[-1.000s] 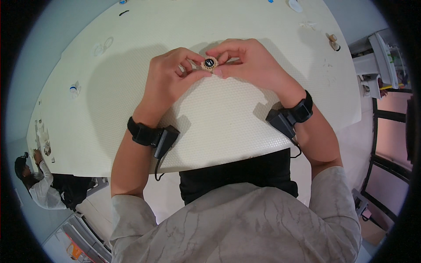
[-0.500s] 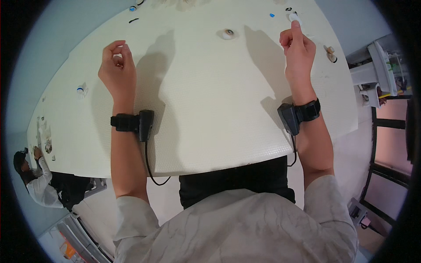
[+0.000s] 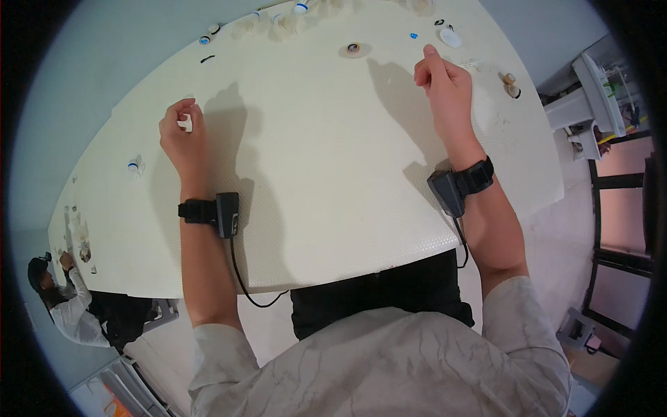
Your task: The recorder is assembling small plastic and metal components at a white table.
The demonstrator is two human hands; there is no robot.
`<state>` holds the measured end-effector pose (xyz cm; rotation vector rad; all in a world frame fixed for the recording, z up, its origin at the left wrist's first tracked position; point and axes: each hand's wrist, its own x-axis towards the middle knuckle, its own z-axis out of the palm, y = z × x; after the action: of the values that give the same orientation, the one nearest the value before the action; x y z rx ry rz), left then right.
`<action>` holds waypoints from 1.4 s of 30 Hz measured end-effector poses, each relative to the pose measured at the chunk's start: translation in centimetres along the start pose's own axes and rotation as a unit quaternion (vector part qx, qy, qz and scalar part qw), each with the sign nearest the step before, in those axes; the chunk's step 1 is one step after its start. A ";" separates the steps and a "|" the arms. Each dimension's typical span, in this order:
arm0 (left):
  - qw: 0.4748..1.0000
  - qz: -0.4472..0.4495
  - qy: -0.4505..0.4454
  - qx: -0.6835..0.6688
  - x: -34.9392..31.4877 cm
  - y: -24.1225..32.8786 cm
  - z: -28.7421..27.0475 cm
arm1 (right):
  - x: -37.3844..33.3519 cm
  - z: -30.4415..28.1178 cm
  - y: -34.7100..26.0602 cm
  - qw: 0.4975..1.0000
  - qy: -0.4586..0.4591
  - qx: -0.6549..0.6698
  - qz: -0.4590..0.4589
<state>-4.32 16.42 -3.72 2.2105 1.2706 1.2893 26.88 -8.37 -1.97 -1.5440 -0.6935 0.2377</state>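
Note:
My left hand [image 3: 184,137] hovers over the left half of a white table [image 3: 313,174], loosely curled, with a gap between thumb and fingers and nothing seen in it. My right hand [image 3: 448,87] is above the far right part, thumb stretched out and fingers loosely bent, also holding nothing that I can see. Beyond it lies a flat white oval piece [image 3: 451,37], with a small blue bit [image 3: 413,35] beside it. Between the hands, farther off, sits a small round thing with a dark centre [image 3: 353,48]. A small white-and-blue piece [image 3: 133,165] stands left of my left hand.
Several pale, fuzzy pieces [image 3: 285,26] line the far edge. A thin black strip [image 3: 208,59] lies at the far left, and small brown-and-white pieces [image 3: 511,85] at the right. Another person [image 3: 69,302] sits at the left end. White shelving [image 3: 599,94] stands right.
The view has shifted, bringing more of the far edge in. Both hands have drawn back toward me; the white oval piece, formerly behind my right thumb, now shows clear of it.

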 end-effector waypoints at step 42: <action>0.990 0.093 0.033 0.104 0.8 -5.4 -0.6 | -1.5 1.3 -0.9 0.992 -0.116 -0.023 -0.035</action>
<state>-7.56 20.02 -6.20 2.5037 1.3013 1.3612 24.70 -8.18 -1.70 -1.5477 -0.9410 0.3550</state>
